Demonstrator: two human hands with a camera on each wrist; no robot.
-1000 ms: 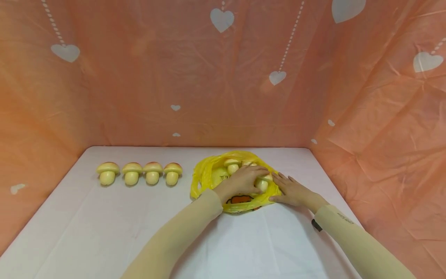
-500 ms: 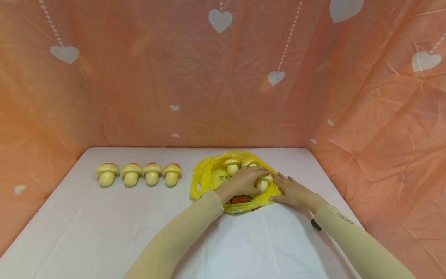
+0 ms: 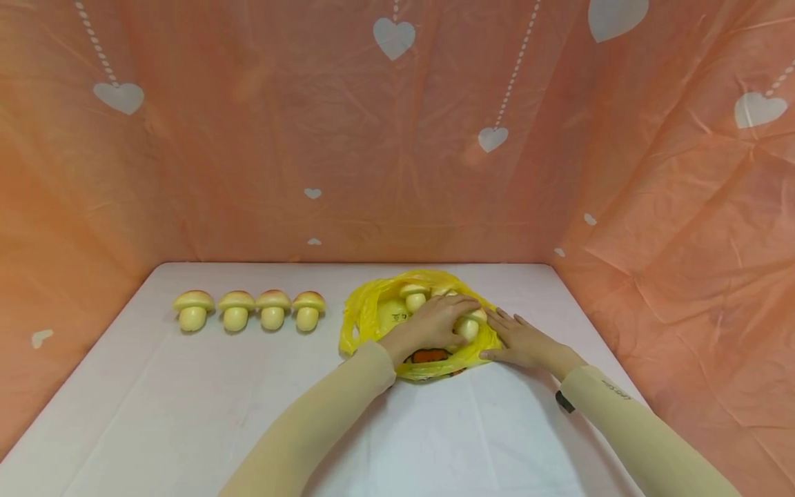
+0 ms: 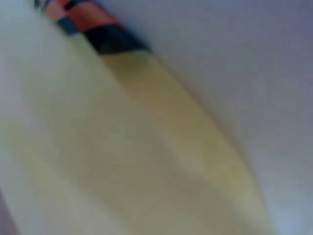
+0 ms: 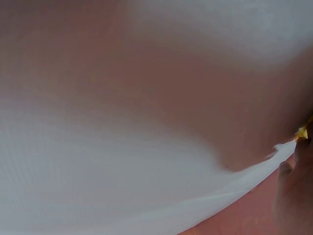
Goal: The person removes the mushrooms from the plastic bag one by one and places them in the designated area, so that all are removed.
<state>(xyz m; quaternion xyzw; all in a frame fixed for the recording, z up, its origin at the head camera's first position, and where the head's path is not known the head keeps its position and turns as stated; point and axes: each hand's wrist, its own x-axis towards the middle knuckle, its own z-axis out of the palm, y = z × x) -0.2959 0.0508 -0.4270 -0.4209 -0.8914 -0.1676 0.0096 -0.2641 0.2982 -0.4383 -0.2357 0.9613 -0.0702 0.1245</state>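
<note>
A yellow plastic bag [image 3: 365, 304] lies with its mouth spread on the table, toy mushrooms inside. My left hand [image 3: 431, 323] reaches into the bag from the front left. Its thumb and fingers grip a toy mushroom [image 3: 467, 330] with a pale stem. Behind that hand, another toy mushroom [image 3: 415, 297] shows whole, and a further one [image 3: 442, 292] is partly covered by the fingers. My right hand [image 3: 526, 343] rests with fairly straight, spread fingers at the bag's right edge. The left wrist view is filled mostly by blurred yellow plastic [image 4: 195, 132].
Several toy mushrooms with reddish-tan caps, among them a leftmost mushroom [image 3: 192, 310] and a rightmost mushroom [image 3: 307, 310], lie in a row to the bag's left. The white table [image 3: 155, 407] is walled by an orange heart-patterned cloth [image 3: 248, 138] behind and at both sides.
</note>
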